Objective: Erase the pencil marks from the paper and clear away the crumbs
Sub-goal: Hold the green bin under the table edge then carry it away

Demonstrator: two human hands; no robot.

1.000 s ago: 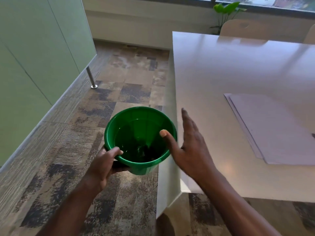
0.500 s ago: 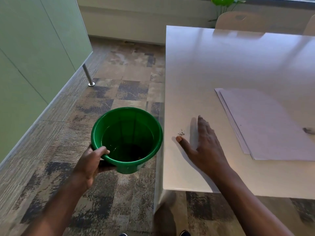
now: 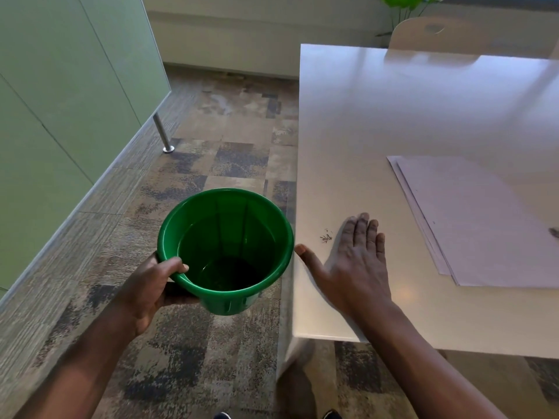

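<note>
Clearing crumbs [image 3: 326, 237] now; right hand [image 3: 357, 261] flat and open on counter [image 3: 393, 116], crumbs just left of its fingers; left hand [image 3: 151, 285] gripping green bucket [image 3: 225, 252] at the edge; next, sweep leftward into bucket.

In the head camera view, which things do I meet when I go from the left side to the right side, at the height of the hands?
Left hand gripping the rim → round green plastic bucket → small cluster of dark eraser crumbs on the white table → right hand lying flat → stack of pale paper sheets.
</note>
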